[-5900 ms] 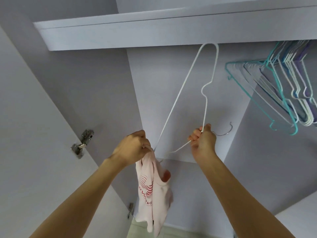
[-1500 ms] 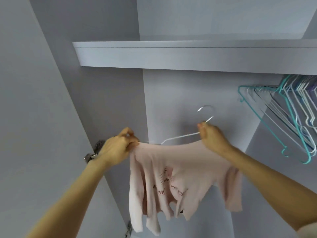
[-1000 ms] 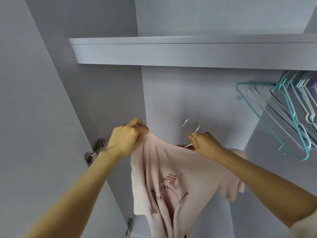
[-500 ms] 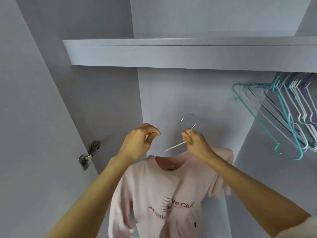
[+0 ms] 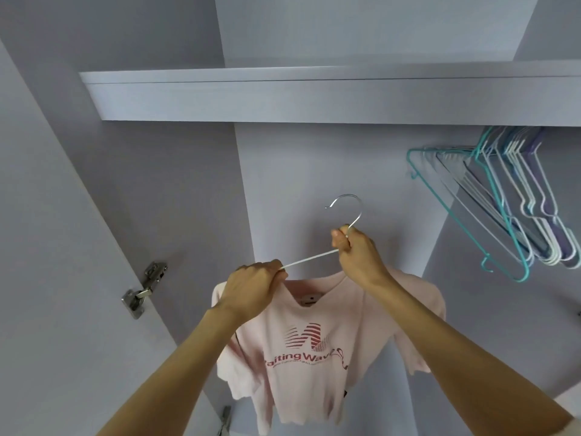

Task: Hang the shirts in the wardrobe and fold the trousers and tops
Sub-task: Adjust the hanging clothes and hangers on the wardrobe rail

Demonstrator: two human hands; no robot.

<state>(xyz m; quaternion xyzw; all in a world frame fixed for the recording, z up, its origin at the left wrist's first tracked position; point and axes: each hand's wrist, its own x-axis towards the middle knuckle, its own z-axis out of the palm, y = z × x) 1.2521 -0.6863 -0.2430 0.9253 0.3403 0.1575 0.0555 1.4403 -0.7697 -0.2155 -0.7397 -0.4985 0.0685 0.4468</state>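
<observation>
A person's two bare arms reach up from the bottom of the view into an open, pale grey wardrobe [image 5: 188,184], seen from below.

At the centre, a pale pink T-shirt [image 5: 314,357] hangs on a white wire hanger [image 5: 309,258]. Its front faces the camera, with a red striped logo and a line of red lettering across the chest. The shirt hangs from the centre down toward 6 o'clock, its sleeves spreading toward 4 and 8 o'clock.

The right hand [image 5: 356,256], just above centre, has its grip closed around the hanger's neck, right under the silver hook [image 5: 347,202]. The hook curves up toward 12 o'clock in open air and touches nothing.

The left hand [image 5: 251,289], toward 9 o'clock from the right hand, has its grip pinched tight on the sloping wire of the hanger where it meets the shirt's shoulder. A bare length of white wire runs between the two hands.

A wide shelf [image 5: 314,96] crosses the view at 12 o'clock. Under it, at 2 to 3 o'clock, a bunch of empty hangers [image 5: 503,209] in teal, white and purple hangs close together, well apart from the shirt.

At 9 o'clock a metal door hinge [image 5: 143,291] sits where the wardrobe door meets the side wall. Part of a second hinge [image 5: 224,420] shows at 7 o'clock.
</observation>
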